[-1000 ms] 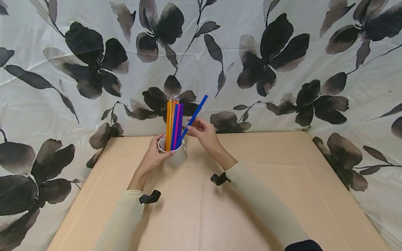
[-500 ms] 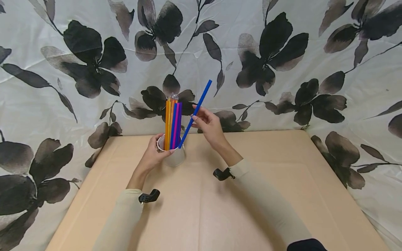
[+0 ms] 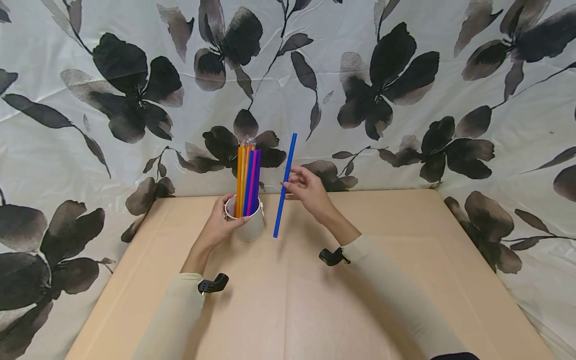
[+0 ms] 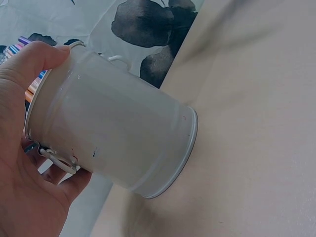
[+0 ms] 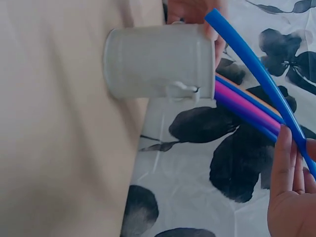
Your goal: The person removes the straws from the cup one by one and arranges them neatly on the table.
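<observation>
A small white metal pail (image 3: 252,230) with little side handles stands near the far edge of the table. My left hand (image 3: 217,220) grips its rim, with the thumb over the near side, as the left wrist view shows on the pail wall (image 4: 113,118). Several orange, blue, pink and purple straws (image 3: 249,180) stand upright in the pail. To the right of it, my right hand (image 3: 312,195) pinches a blue straw (image 3: 279,215) near its middle. This straw is held clear of the pail, slightly tilted, its lower end pointing down towards the table.
The light tan tabletop (image 3: 288,300) has fold lines running across it. Behind it hangs a white cloth (image 3: 288,110) with dark flower prints. Black wrist cameras (image 3: 213,283) sit at both sleeves.
My right hand has drawn the blue straw up out of the pail, then moved it right and down beside the pail. The left hand keeps its grip in the same place.
</observation>
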The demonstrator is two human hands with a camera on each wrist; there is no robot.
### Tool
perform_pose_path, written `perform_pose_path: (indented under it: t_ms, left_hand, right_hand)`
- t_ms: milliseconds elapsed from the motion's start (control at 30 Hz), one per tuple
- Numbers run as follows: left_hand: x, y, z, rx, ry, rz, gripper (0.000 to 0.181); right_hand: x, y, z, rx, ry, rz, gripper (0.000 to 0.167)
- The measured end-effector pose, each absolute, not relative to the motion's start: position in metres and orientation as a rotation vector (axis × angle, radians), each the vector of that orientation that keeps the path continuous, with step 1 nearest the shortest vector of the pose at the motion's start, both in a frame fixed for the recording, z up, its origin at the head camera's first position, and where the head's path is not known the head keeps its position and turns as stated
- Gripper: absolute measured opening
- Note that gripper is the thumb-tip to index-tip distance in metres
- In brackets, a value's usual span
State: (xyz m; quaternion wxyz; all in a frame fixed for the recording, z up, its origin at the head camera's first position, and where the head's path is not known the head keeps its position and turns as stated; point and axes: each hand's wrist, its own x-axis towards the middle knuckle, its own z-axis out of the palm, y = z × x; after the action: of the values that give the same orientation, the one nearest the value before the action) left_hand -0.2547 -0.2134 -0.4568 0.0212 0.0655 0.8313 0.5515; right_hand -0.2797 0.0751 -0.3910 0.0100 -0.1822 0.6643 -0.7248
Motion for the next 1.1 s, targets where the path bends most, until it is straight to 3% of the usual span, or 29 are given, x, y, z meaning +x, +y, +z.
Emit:
perform_pose_path:
  t_ms: [300, 1100]
  left_hand:
    - [-0.237, -0.204, -0.425, 0.203, 2.528, 1.709, 0.094]
    - [-0.238, -0.206, -0.428, 0.205, 2.493, 1.748, 0.092]
  right_hand:
    - [-0.279, 0.085, -0.41, -0.448, 2.109, -2.181, 0.042]
    - [-0.288, 0.081, -0.467, -0.299, 2.049, -2.03, 0.049]
